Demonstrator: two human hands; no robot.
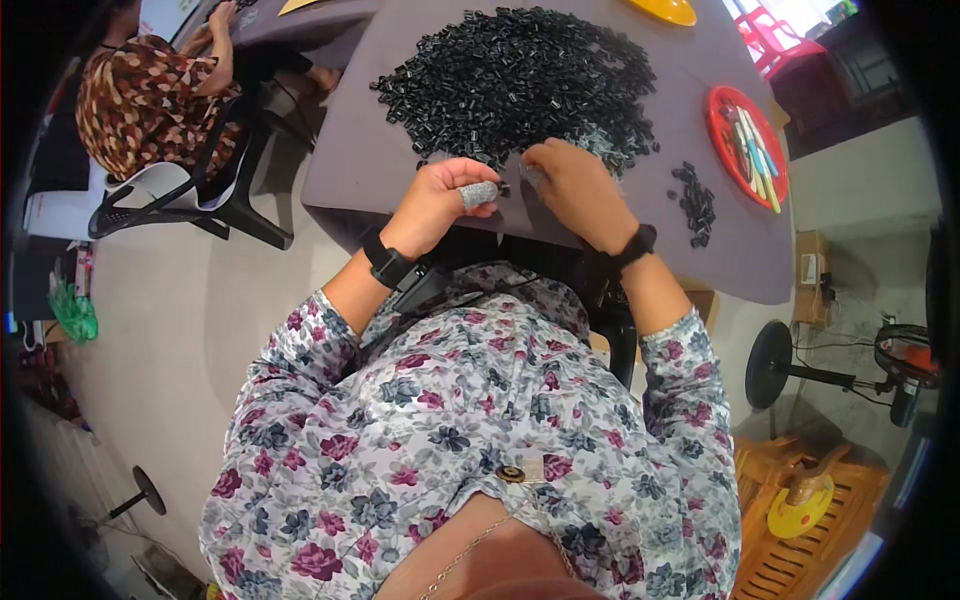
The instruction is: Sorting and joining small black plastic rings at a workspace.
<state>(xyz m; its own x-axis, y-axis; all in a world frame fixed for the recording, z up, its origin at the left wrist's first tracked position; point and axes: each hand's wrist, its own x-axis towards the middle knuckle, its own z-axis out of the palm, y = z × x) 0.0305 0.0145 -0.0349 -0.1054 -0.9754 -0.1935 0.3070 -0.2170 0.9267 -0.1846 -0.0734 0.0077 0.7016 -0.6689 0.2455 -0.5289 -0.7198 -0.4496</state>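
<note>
Near the table's front edge, my left hand (440,207) pinches a small black plastic piece (503,189) at its fingertips. Grey wrapping (479,194) covers its thumb. Just to the right, my right hand (582,192) is closed, fingertips pressed together and facing the left hand. What it grips is too small to make out. Beyond both hands spreads a large heap of similar black pieces (520,75). Pale translucent scraps (598,147) lie at the heap's near right side. A smaller group of black pieces (693,205) rests right of my right hand.
On the grey-covered table (345,150), a red tray (716,125) at the right holds several slim tools with pale handles. A yellow dish (668,10) is at the far edge. Another person (150,105) sits at the left by a black chair (235,180). A fan (905,360) stands right.
</note>
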